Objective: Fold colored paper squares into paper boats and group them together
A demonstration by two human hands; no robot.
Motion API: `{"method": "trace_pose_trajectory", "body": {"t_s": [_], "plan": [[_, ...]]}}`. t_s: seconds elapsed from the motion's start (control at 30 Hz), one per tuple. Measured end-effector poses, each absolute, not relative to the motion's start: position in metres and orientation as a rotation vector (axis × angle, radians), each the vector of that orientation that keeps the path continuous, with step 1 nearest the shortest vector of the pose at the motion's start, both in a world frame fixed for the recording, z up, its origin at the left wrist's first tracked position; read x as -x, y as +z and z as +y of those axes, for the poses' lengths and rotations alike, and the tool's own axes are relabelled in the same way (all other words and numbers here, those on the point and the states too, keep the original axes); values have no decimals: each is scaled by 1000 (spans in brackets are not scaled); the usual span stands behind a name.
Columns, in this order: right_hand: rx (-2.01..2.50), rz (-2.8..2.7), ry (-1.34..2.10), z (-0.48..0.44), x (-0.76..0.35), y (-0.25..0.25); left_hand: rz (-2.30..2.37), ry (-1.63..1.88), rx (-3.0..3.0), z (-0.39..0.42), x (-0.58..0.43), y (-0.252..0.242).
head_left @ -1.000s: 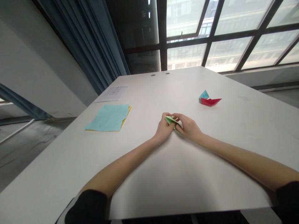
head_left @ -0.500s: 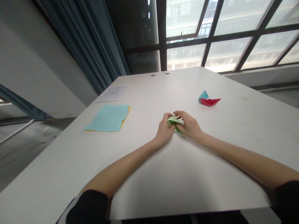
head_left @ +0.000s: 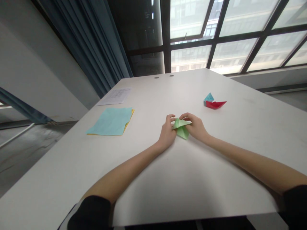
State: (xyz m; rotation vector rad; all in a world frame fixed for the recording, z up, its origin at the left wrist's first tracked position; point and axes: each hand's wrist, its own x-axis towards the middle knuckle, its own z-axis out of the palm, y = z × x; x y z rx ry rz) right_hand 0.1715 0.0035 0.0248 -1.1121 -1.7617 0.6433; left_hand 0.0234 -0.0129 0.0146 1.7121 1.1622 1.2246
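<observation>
Green paper [head_left: 182, 124]: right at the hub of the clock, held between both hands low over the counter [head_left: 153, 185]; a creased flap is spread across the top, and a pointed lower part is angled out toward 6 o'clock; whether the counter is touched by it cannot be told.
Left hand [head_left: 168, 132]: stationed at 9 o'clock of the paper; the grip is closed on that edge, the fingers loosely curled, the thumb partly covered.
Right hand [head_left: 197, 127]: stationed at 3 o'clock; here the grip is nearly closed, and the paper's corner is pinched by it.
Folded boats: out at 2 o'clock, a red boat [head_left: 216, 104] is seen overlapping a blue folded piece [head_left: 209, 98] behind it.
Sheet stack: over at 9 o'clock, well apart from the hands, a blue sheet [head_left: 110, 121] is laid on a yellow sheet [head_left: 129, 122], only whose edges are shown.
Printed page [head_left: 115, 96]: laid flat at 10 o'clock, beyond the stack; its print is too small to be read.
Window [head_left: 192, 57]: framed in dark bars from 12 to 2 o'clock.
</observation>
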Motion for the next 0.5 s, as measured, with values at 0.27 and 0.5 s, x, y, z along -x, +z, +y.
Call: {"method": "trace_pose_trajectory", "body": {"t_s": [0.27, 0.5], "plan": [[1015, -1261, 1199, 10, -170, 19, 1119, 1304, -1704, -6, -19, 8], [872, -1116, 1398, 9, -170, 18, 1039, 1278, -1350, -2, -22, 9]]}}
